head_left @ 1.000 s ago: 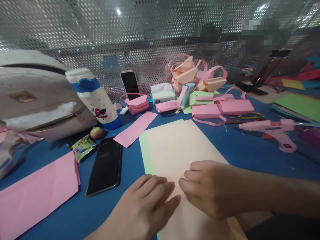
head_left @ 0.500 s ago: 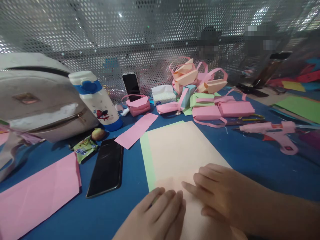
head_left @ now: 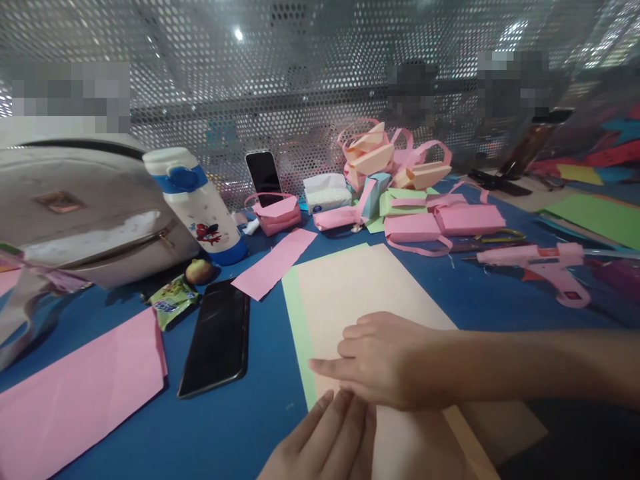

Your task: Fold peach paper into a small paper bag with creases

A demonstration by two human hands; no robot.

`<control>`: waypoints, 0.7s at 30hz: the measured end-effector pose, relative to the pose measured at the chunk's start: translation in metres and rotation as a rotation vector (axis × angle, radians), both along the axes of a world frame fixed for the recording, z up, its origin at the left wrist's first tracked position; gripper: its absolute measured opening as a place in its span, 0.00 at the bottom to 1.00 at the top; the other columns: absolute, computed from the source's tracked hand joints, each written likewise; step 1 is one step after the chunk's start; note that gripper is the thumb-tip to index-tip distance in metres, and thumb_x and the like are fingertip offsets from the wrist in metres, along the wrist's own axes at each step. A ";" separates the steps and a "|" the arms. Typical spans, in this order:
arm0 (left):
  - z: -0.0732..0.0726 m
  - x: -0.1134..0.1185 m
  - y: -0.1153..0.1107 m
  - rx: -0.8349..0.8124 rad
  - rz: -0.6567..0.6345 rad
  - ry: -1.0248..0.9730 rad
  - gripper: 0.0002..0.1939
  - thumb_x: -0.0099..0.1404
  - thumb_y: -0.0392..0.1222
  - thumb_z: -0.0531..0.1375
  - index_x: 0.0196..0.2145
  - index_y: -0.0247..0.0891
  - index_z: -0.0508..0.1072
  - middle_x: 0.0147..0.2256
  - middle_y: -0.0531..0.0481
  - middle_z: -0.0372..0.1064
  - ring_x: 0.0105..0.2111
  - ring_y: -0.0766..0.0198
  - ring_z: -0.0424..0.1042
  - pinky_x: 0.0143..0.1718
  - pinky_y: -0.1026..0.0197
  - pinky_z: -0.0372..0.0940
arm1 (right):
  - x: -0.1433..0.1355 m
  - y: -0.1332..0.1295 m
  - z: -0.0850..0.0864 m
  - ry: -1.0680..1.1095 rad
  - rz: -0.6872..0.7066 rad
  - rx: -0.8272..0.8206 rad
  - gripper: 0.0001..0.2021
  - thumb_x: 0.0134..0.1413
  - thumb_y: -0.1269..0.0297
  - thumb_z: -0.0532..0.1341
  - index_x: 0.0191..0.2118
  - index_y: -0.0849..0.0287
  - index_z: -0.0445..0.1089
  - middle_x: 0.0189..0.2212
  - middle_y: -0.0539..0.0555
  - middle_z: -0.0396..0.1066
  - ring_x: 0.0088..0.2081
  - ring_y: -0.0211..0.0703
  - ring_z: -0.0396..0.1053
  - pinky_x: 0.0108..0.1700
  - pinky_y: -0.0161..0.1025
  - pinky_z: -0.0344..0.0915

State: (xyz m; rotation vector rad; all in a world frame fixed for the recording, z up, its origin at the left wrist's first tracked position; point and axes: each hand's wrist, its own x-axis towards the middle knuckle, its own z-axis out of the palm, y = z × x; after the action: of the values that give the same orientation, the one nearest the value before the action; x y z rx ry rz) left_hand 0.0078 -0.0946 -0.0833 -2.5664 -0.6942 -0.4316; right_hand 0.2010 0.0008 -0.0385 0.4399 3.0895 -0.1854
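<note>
A peach paper sheet (head_left: pixel 345 287) lies over a green sheet (head_left: pixel 299 320), whose strip shows along the left side. My left hand (head_left: pixel 330 440) rests palm down on the near part of the peach paper, fingers stretched and side by side. Just beyond it, my right hand (head_left: pixel 385 360) lies across the peach paper with its index finger pointing left, near the green strip; its other fingers are bent. The fingertips of my left hand meet the underside of my right hand. Neither hand grips anything visible. The near paper edge is partly hidden.
Left are a black phone (head_left: pixel 215 340), pink papers (head_left: pixel 85 393), a snack packet (head_left: pixel 173 300), a bottle (head_left: pixel 200 207) and a backpack (head_left: pixel 90 213). Folded paper bags (head_left: pixel 410 227) stand behind, a pink glue gun (head_left: pixel 545 257) right. Blurred people show behind the perforated screen (head_left: pixel 310 80).
My right hand has slid left across the peach paper, and its forearm now crosses the sheet. My left hand has shifted slightly right and down. More paper shows at the lower right.
</note>
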 end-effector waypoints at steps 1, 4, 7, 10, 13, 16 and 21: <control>0.000 0.000 0.000 -0.006 0.003 -0.003 0.21 0.73 0.26 0.44 0.51 0.33 0.74 0.45 0.52 0.78 0.46 0.62 0.76 0.46 0.63 0.72 | -0.001 0.000 -0.001 0.008 0.001 0.003 0.20 0.66 0.63 0.56 0.61 0.60 0.64 0.34 0.53 0.75 0.33 0.45 0.68 0.31 0.43 0.57; 0.003 0.001 0.001 -0.020 -0.003 0.006 0.20 0.72 0.26 0.46 0.51 0.32 0.74 0.45 0.51 0.78 0.45 0.62 0.76 0.46 0.63 0.72 | 0.002 -0.007 -0.009 0.112 -0.013 0.078 0.19 0.67 0.66 0.53 0.61 0.62 0.64 0.34 0.54 0.74 0.34 0.45 0.67 0.33 0.43 0.58; 0.009 0.000 0.003 -0.025 -0.014 0.027 0.19 0.72 0.26 0.47 0.52 0.32 0.73 0.47 0.50 0.78 0.47 0.61 0.76 0.46 0.64 0.73 | 0.015 -0.018 -0.018 0.169 -0.078 0.193 0.19 0.65 0.69 0.55 0.60 0.65 0.64 0.35 0.55 0.72 0.35 0.46 0.66 0.36 0.44 0.60; 0.014 0.000 0.006 -0.024 -0.015 0.028 0.21 0.73 0.27 0.44 0.52 0.32 0.74 0.49 0.49 0.77 0.47 0.61 0.77 0.44 0.64 0.74 | 0.031 -0.029 -0.023 0.137 -0.162 0.305 0.21 0.58 0.71 0.58 0.58 0.68 0.65 0.32 0.54 0.71 0.32 0.46 0.65 0.34 0.44 0.60; 0.018 0.000 0.007 -0.039 -0.012 0.036 0.23 0.74 0.27 0.42 0.51 0.33 0.74 0.49 0.50 0.77 0.47 0.62 0.77 0.42 0.66 0.74 | 0.050 -0.037 -0.027 0.147 -0.240 0.424 0.21 0.55 0.75 0.56 0.56 0.69 0.67 0.31 0.55 0.71 0.32 0.46 0.66 0.35 0.44 0.61; 0.019 0.000 0.008 -0.051 -0.022 0.080 0.23 0.74 0.28 0.42 0.53 0.33 0.73 0.51 0.49 0.76 0.48 0.62 0.76 0.42 0.66 0.74 | 0.067 -0.042 -0.030 0.136 -0.285 0.493 0.22 0.56 0.76 0.53 0.56 0.70 0.65 0.36 0.57 0.74 0.36 0.49 0.69 0.40 0.46 0.63; 0.019 -0.002 0.010 -0.049 -0.043 0.122 0.21 0.74 0.28 0.44 0.54 0.32 0.73 0.52 0.48 0.75 0.50 0.62 0.75 0.45 0.67 0.73 | 0.085 -0.046 -0.033 0.108 -0.329 0.510 0.22 0.58 0.80 0.47 0.56 0.69 0.65 0.38 0.58 0.75 0.39 0.49 0.71 0.41 0.47 0.66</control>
State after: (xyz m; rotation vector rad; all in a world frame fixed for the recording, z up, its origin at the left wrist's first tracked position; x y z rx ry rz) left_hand 0.0060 -0.0849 -0.0648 -2.6322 -0.6136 -0.2717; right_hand 0.2857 -0.0452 -0.0713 0.9773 3.1155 0.6100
